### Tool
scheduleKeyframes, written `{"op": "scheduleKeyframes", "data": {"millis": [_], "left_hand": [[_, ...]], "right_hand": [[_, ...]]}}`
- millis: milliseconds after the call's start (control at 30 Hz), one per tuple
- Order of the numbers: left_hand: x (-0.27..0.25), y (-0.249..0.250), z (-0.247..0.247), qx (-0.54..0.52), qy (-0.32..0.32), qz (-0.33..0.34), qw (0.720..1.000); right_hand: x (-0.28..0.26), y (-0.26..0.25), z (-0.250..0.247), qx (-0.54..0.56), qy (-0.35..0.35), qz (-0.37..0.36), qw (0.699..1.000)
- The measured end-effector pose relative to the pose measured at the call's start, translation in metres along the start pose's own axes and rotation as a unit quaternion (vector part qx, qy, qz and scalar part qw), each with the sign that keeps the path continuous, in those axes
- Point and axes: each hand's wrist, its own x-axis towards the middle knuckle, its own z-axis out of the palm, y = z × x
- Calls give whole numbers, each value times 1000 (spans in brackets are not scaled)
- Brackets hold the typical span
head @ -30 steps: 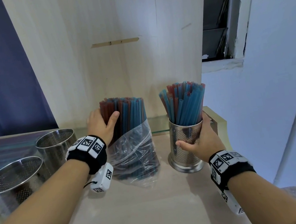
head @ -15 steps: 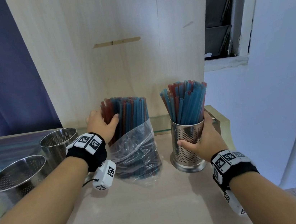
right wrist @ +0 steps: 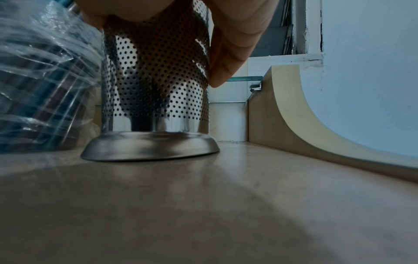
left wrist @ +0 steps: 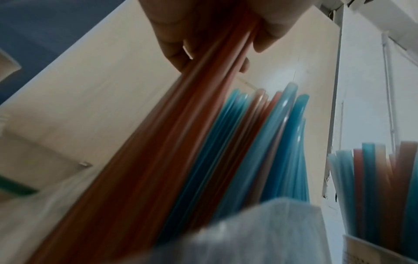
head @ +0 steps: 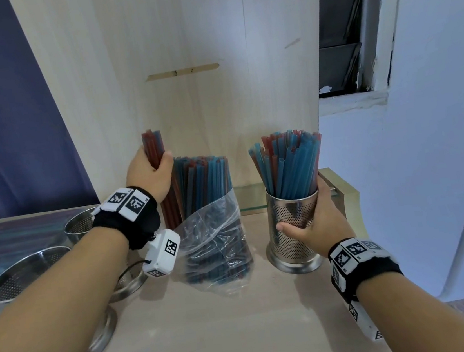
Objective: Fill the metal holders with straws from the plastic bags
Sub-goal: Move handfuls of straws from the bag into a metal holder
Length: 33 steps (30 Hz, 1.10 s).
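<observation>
Left hand (head: 149,176) wraps tight round a small red bunch of straws (head: 154,148), tips above the plastic bag (head: 214,238); right hand (head: 314,219) clasps the upright holder (head: 291,224) on the counter – best lift straight, clear the bag, lower them in gently

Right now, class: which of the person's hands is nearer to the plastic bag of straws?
Left. The left hand grips red straws just above the plastic bag; the right hand holds the metal holder beside it.

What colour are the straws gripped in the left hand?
Red-orange; the bunch of straws in the left hand shows best in the left wrist view.
</observation>
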Motion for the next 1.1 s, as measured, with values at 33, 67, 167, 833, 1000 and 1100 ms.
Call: {"op": "scheduleKeyframes", "data": {"millis": [33,67,167,833,1000,1100], "left_hand": [[4,1,-2,-9,6,2,1000],[8,2,-5,-22,12,3,1000],[19,8,-14,-85,35,-9,996],[-22,122,-54,-429,110,145,885],[-43,142,-14,-469,41,119,874],[-50,153,10,-484,37,117,866]], "right_hand": [[0,0,0,0,0,-1,1000],[0,1,0,1,0,-1,1000],[1,1,0,2,-3,-1,1000],[0,3,1,9,-2,-1,1000],[0,2,1,14,-2,6,1000],[-1,-1,0,12,2,10,1000]]}}
